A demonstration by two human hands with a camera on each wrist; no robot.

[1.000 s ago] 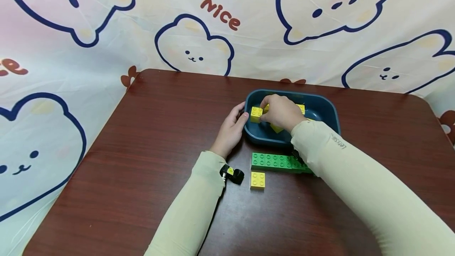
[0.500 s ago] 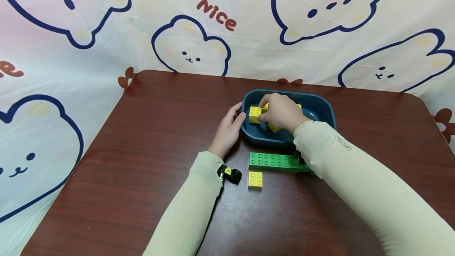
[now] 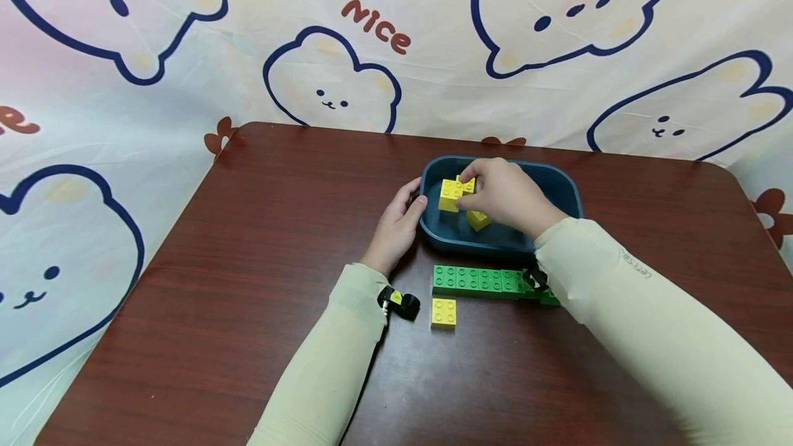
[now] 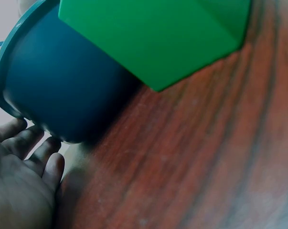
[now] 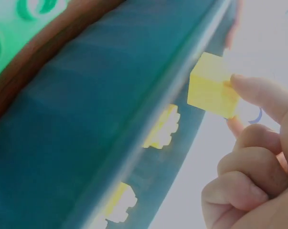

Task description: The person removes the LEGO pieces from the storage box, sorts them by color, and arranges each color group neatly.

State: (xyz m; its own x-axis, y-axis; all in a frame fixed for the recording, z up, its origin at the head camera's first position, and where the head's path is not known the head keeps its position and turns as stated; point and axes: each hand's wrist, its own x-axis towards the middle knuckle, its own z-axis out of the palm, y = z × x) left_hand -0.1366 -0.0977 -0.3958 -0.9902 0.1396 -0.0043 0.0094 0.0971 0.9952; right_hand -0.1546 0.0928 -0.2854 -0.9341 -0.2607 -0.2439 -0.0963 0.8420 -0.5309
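A yellow building brick (image 5: 212, 86) is pinched between the thumb and index finger of my right hand (image 3: 511, 195), above the blue tray (image 3: 464, 245). In the right wrist view it hangs clear of the tray's rim, with the other fingers curled. Beside it in the head view, another yellow brick (image 3: 469, 185) and a third yellow brick (image 3: 478, 220) show inside the tray; my right hand covers part of the inside. My left hand (image 3: 394, 226) rests against the tray's left end, its fingertips touching the outer wall in the left wrist view.
Before the tray, a long green studded strip (image 3: 477, 281) lies on the brown table (image 3: 260, 260), its right end partly behind the right cuff. A loose yellow brick (image 3: 443, 313) sits just in front. A patterned cloth (image 3: 446, 88) hangs behind the table.
The right hand has shifted a little to the right and raised the pinched yellow brick slightly. Its forearm swung rightward, uncovering more of the green strip. The left hand stays at the tray.
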